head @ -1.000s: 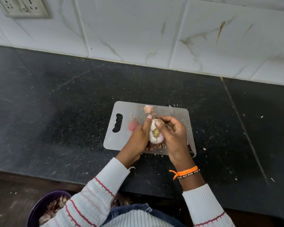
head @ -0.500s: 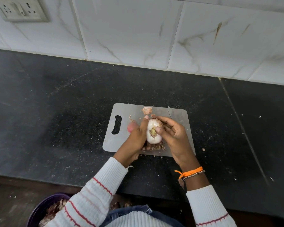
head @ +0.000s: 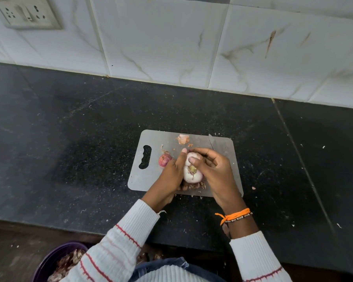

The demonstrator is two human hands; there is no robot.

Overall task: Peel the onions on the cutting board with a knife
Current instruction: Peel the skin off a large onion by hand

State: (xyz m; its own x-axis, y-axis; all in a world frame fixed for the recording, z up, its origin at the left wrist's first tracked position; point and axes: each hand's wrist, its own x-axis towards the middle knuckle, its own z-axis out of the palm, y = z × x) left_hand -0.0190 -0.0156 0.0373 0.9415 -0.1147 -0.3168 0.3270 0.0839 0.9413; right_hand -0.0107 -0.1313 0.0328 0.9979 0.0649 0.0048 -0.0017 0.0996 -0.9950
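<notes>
Gripping the onion (head: 192, 173) above the board's (head: 151, 180) near edge, the left hand (head: 171, 176) steadied it while the right hand (head: 214, 169) pinched its top (knife (head: 212, 142) blade jutting far). Best peeled from there in strips, blade kept clear of fingers.

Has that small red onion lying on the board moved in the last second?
No. The small red onion lies beside the cutting board's handle slot, as before.

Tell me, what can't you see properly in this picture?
All in the head view:
- Knife: only the blade tip shows; the right hand hides the rest.
- Peeled onion: its sides are covered by the fingers of both hands.
- Purple bowl: cut off by the bottom edge and a sleeve.
</notes>
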